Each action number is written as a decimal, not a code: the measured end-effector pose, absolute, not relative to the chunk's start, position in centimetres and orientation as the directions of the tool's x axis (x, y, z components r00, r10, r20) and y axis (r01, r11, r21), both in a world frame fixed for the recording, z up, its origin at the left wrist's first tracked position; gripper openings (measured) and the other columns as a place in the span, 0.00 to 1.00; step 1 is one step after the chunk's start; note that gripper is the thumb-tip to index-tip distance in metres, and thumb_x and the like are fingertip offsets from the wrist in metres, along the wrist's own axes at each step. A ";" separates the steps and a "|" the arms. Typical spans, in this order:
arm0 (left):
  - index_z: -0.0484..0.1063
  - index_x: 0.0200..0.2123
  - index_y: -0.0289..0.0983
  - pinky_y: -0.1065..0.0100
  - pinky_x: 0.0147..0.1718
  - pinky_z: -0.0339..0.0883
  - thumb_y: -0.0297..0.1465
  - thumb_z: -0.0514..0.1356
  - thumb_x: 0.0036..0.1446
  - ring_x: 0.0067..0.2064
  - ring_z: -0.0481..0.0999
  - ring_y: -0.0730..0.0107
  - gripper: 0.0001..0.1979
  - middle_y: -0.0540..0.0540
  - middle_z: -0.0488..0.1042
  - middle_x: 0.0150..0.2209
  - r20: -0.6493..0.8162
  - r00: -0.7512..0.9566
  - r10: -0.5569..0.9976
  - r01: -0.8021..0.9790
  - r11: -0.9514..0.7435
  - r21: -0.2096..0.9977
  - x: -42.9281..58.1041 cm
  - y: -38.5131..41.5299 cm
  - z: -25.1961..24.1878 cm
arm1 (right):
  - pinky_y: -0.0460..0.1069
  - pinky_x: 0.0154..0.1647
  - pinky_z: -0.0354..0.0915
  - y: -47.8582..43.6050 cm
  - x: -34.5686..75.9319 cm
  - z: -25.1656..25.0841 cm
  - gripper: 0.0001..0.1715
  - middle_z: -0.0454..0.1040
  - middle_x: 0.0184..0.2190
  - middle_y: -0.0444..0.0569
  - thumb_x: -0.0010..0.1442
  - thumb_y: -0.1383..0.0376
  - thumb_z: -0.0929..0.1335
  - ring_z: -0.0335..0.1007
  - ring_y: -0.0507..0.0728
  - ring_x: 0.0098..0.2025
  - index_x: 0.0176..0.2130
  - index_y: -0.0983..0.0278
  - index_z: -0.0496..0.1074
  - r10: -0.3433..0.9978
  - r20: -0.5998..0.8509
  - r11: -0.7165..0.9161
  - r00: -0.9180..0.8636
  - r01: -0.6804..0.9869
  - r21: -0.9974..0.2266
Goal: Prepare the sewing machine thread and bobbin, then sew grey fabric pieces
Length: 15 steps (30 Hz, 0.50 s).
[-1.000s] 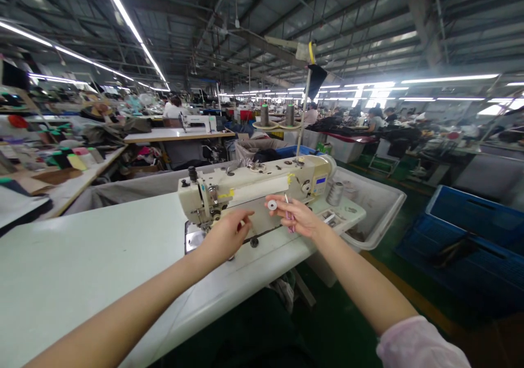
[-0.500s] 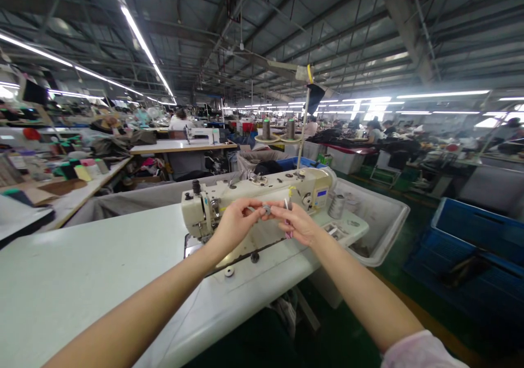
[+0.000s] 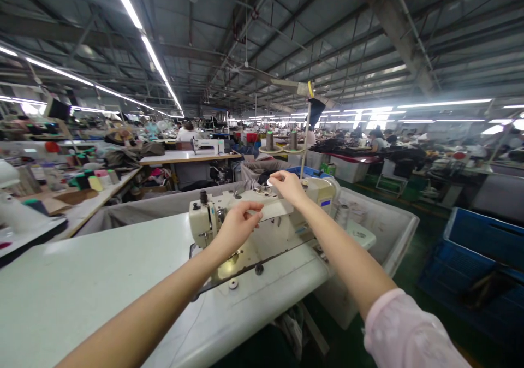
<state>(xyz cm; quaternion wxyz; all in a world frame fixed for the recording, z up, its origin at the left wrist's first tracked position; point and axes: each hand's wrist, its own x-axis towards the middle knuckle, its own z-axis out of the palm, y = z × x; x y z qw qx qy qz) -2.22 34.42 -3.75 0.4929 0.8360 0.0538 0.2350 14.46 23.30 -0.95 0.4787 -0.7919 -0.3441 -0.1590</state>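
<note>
My right hand (image 3: 286, 187) is raised over the top of the cream sewing machine (image 3: 282, 223). Its thumb and fingers pinch a small white disc, by its look a bobbin (image 3: 269, 182), close to the metal parts on the machine's top cover. Lower and to the left, my left hand (image 3: 241, 221) is in front of the machine arm with thumb and fingertips drawn close together. Anything as fine as a thread between them is too small to make out. Another bobbin (image 3: 233, 284), pale with a dark centre, lies on the table near a black knob (image 3: 259, 269).
The pale table (image 3: 123, 269) reaches far left. Behind the machine, thread cones (image 3: 293, 140) stand on a stand with a pole (image 3: 305, 144). A whitish plastic bin (image 3: 403, 226) is at the right, with blue crates (image 3: 470, 237) beyond. Other workstations and people fill the background.
My hands, together at a small grey piece before, have parted. My right hand has moved up to the machine's top with the white disc; my left stays lower. The view has shifted slightly.
</note>
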 end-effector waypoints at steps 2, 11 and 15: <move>0.75 0.40 0.34 0.67 0.29 0.69 0.35 0.60 0.51 0.27 0.75 0.68 0.14 0.46 0.78 0.31 0.353 0.882 0.312 -0.149 -0.525 0.838 -2.6 34.5 -3.7 | 0.47 0.43 0.63 23.9 14.5 -0.7 0.09 0.77 0.38 0.46 0.60 0.63 0.68 0.72 0.54 0.40 0.40 0.63 0.76 0.436 0.642 -0.422 0.631 0.773 -0.473; 0.75 0.38 0.36 0.66 0.29 0.67 0.35 0.59 0.50 0.27 0.77 0.66 0.13 0.48 0.77 0.27 0.353 0.877 0.325 -0.128 -0.550 0.826 -3.4 35.3 -3.6 | 0.48 0.43 0.61 23.8 13.0 -0.7 0.09 0.74 0.44 0.50 0.64 0.64 0.67 0.69 0.57 0.47 0.44 0.63 0.72 0.725 0.574 -0.500 0.381 0.864 0.059; 0.75 0.39 0.36 0.66 0.29 0.67 0.35 0.58 0.51 0.27 0.76 0.66 0.14 0.49 0.76 0.25 0.349 0.881 0.320 -0.134 -0.539 0.832 -3.1 35.2 -3.5 | 0.47 0.44 0.61 23.8 13.1 -1.1 0.08 0.74 0.44 0.50 0.65 0.65 0.66 0.68 0.56 0.48 0.44 0.63 0.72 0.724 0.570 -0.497 0.389 0.867 0.039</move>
